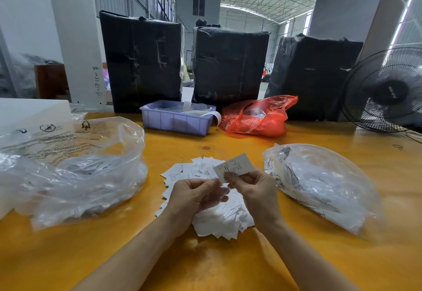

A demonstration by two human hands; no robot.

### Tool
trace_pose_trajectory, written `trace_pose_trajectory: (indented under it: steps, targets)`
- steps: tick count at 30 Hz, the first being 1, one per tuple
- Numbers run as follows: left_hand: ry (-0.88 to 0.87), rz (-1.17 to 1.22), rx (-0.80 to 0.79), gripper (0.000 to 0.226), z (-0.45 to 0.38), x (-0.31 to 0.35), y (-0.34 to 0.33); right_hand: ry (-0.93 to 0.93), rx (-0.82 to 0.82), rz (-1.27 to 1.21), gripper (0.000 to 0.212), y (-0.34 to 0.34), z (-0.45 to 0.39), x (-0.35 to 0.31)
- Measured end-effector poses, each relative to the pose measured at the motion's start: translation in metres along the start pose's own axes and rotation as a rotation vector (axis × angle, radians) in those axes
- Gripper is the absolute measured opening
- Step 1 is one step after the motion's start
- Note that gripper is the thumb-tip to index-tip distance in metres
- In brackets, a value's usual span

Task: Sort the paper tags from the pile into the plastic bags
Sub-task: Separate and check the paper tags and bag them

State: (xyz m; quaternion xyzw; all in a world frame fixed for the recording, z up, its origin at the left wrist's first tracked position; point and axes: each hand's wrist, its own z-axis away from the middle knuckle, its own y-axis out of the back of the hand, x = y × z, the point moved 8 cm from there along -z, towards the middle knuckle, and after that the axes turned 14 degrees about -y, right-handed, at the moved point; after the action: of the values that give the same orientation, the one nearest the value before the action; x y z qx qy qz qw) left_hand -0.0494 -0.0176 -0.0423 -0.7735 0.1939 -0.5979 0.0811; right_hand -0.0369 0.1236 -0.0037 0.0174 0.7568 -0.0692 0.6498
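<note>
The right hand pinches one paper tag between thumb and fingers at the tag's lower edge. The tag stands up, a little tilted, with its printed side toward the person. The left hand is just beside it, palm turned up, with its fingers curled toward the same lower corner of the tag; the fingertips of both hands nearly meet there. I cannot tell if the left fingers really hold the tag or only touch it.

Directly under both hands lies the pile of tags, many small white papers spread on the yellow table. Some reach beyond the hands, some lie nearer to the person.

To the left of the grip sits a large clear plastic bag, open at the top, with black print on it and white tags inside. To the right of the grip lies a second clear bag, flatter, also with white tags inside it.

Beyond the grip, further on the table, there is a purple plastic bin with some paper in it, and beside that a red plastic bag. Behind them stand three big black wrapped bundles. Far to the right of the grip stands a black fan.
</note>
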Motion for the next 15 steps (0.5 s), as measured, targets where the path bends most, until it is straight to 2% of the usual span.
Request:
trace_pose_trajectory:
  steps: [3,9,15]
  targets:
    - [0.027,0.040,0.018,0.027,0.0001,-0.0014,0.0003,0.012,0.013,-0.017,0.013,0.0009,0.0002,0.0001]
    - [0.043,0.062,-0.013,0.022,0.0011,-0.0028,-0.0036,0.040,0.019,-0.026,0.015,0.0006,0.0014,-0.0020]
    - [0.041,0.085,0.005,0.029,-0.0007,-0.0017,-0.0002,0.047,0.008,-0.061,0.014,-0.0004,0.0013,-0.0026]
